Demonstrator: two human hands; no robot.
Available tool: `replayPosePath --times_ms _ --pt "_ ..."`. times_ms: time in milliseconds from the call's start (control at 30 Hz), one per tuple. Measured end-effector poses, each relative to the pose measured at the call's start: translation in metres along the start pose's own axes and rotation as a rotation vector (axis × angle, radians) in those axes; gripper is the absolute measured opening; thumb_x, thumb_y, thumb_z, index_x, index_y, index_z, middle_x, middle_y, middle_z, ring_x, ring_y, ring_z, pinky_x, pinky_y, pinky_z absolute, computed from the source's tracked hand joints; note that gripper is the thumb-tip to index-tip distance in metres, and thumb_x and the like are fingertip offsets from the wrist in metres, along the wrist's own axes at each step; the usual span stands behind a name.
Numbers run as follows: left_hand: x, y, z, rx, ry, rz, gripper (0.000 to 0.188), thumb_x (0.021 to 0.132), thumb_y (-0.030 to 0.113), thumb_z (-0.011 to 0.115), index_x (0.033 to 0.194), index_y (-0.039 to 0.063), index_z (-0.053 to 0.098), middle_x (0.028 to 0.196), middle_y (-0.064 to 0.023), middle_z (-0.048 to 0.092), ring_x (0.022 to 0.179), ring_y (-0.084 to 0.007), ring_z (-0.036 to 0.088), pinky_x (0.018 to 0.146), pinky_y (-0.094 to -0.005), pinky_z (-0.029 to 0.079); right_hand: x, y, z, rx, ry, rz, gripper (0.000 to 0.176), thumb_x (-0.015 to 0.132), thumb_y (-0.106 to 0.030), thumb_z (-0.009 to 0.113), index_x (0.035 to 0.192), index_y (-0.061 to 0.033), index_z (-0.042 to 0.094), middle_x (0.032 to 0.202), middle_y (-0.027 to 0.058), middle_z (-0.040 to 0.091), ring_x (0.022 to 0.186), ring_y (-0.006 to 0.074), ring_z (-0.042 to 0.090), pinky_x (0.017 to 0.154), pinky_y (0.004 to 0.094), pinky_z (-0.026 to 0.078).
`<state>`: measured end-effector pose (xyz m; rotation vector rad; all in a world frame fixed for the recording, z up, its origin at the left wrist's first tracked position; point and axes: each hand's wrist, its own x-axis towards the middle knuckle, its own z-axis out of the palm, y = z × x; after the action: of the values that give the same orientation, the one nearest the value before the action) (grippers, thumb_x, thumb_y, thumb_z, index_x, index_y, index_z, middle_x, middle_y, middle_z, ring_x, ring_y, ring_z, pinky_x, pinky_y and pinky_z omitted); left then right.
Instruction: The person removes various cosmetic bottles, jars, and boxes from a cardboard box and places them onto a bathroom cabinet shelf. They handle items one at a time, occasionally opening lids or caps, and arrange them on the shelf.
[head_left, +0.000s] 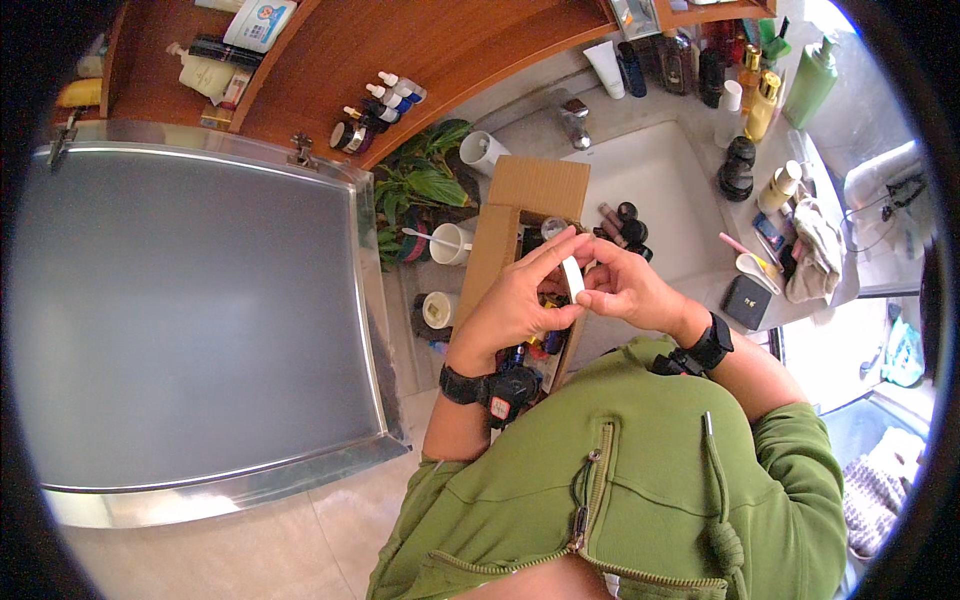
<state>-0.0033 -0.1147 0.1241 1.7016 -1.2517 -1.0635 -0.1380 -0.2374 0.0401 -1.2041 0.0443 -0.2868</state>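
Both my left hand (517, 292) and my right hand (630, 289) grip a small round white case (573, 280) by its edges, seen nearly edge-on. The fingertips of the two hands meet at its top. Beneath them stands an open cardboard box (540, 184) with its flap up, holding small bottles and other items partly hidden by my hands. Just right of the box, several dark round jars and tubes (634, 230) lie in the white sink basin (664, 172).
Bottles such as a green pump bottle (812, 84) line the counter's far right. A black box (747, 301) and a cloth (816, 251) lie nearer. Left are a white cup with a toothbrush (450, 244), a plant (427, 180), an open cabinet door (202, 315) and wooden shelves (300, 67) with droppers.
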Motion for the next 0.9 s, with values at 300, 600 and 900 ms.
replayPosePath --times_ms 300,600,900 --pt "0.002 -0.008 0.006 -0.366 0.119 -0.032 0.068 0.087 0.018 0.063 0.142 0.008 0.026 0.122 -0.0132 0.049 0.103 -0.0167 0.055 0.089 -0.0296 0.047 0.006 -0.015 -0.006 -0.2 0.09 -0.172 0.052 0.073 -0.012 0.071 0.121 -0.0058 0.05 0.102 0.0073 0.053 0.078 0.014 0.061 0.069 0.0266 0.051" --pt "-0.002 -0.007 0.026 0.018 0.279 -0.049 0.055 0.098 0.045 0.034 0.136 0.005 0.03 0.113 -0.0112 0.05 0.098 -0.0174 0.049 0.088 -0.0298 0.04 0.006 -0.024 0.003 -0.692 0.038 -0.367 0.054 0.066 -0.017 0.072 0.115 -0.0099 0.052 0.096 0.0109 0.052 0.071 0.0254 0.062 0.063 0.0343 0.053" --pt "0.003 -0.008 0.041 -0.187 0.464 -0.045 0.055 0.099 0.049 0.025 0.131 0.006 0.036 0.11 -0.0094 0.052 0.095 -0.0148 0.053 0.082 -0.0276 0.045 0.009 -0.028 0.001 -0.686 0.094 -0.369 0.055 0.065 -0.014 0.074 0.115 -0.0064 0.052 0.094 0.0101 0.052 0.066 0.0216 0.059 0.061 0.0314 0.051"
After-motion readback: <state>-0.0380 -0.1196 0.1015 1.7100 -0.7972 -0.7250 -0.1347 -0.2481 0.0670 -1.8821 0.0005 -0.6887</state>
